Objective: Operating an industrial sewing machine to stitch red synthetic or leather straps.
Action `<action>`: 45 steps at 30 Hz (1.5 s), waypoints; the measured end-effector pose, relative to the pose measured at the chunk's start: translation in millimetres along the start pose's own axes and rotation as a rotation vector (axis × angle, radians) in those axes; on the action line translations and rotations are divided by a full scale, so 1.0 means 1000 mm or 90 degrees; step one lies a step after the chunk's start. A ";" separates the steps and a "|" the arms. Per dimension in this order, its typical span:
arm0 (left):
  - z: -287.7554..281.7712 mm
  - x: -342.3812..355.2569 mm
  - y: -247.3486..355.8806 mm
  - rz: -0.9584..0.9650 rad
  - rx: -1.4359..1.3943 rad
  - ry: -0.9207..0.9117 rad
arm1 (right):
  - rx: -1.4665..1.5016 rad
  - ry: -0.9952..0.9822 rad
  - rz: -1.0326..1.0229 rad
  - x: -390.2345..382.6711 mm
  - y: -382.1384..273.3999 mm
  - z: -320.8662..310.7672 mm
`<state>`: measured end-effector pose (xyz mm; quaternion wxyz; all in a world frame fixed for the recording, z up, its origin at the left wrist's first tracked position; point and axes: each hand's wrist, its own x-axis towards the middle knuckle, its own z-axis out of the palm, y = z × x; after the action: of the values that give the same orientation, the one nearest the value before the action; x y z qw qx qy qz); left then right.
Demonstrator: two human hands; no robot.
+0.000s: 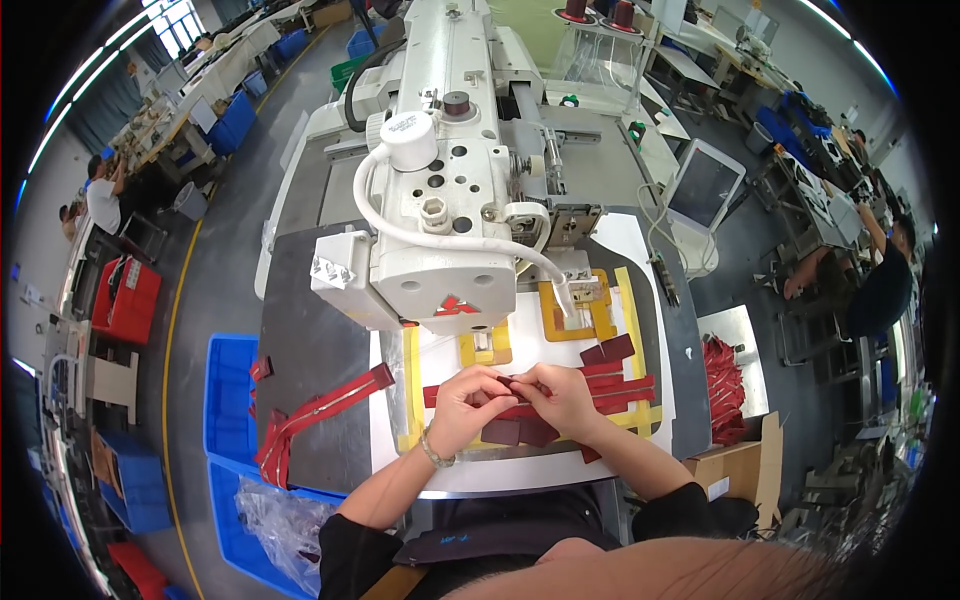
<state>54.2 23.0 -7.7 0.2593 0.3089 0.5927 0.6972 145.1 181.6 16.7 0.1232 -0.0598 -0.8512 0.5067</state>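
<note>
My left hand (462, 408), with a bracelet at the wrist, and my right hand (562, 402) meet over the work plate. Their fingertips pinch a small dark red fabric piece (508, 385), mostly covered by the fingers. Beneath and to the right of the hands lie red zippers (628, 391) across a white sheet edged with yellow tape (410, 385). A loose maroon fabric patch (607, 350) rests beyond my right hand. Another maroon patch (502, 431) lies just below the fingers, partly hidden.
A large white sewing machine head (440, 275) stands right ahead of the hands, with yellow-framed clamps (548, 310) below it. More red zippers (330, 400) hang off the table's left side by blue bins (230, 400). A zipper heap (725, 390) and cardboard box (735, 465) are at right.
</note>
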 end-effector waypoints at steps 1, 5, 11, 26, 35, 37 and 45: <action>-0.001 0.002 0.001 -0.018 -0.008 0.003 | -0.079 0.016 -0.043 0.000 0.003 0.002; 0.001 0.003 0.000 -0.027 -0.039 0.023 | -0.123 0.059 -0.078 0.000 0.006 0.004; 0.001 0.003 0.008 0.025 -0.054 0.053 | 0.555 -0.095 0.250 0.005 0.012 -0.002; 0.002 0.001 0.001 -0.022 -0.043 0.089 | 0.527 -0.037 0.225 -0.003 0.009 0.009; 0.003 0.001 -0.001 -0.007 -0.019 0.104 | 0.518 -0.025 0.240 -0.003 0.009 0.009; 0.003 0.001 0.000 -0.009 -0.021 0.104 | 0.512 -0.035 0.245 -0.003 0.010 0.010; 0.003 0.000 0.003 -0.015 -0.022 0.100 | 0.505 -0.039 0.220 -0.004 0.010 0.010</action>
<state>56.4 24.8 -4.1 0.2258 0.2419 0.6027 0.7261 145.8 176.5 3.0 0.0247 -0.1348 -0.5711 0.8094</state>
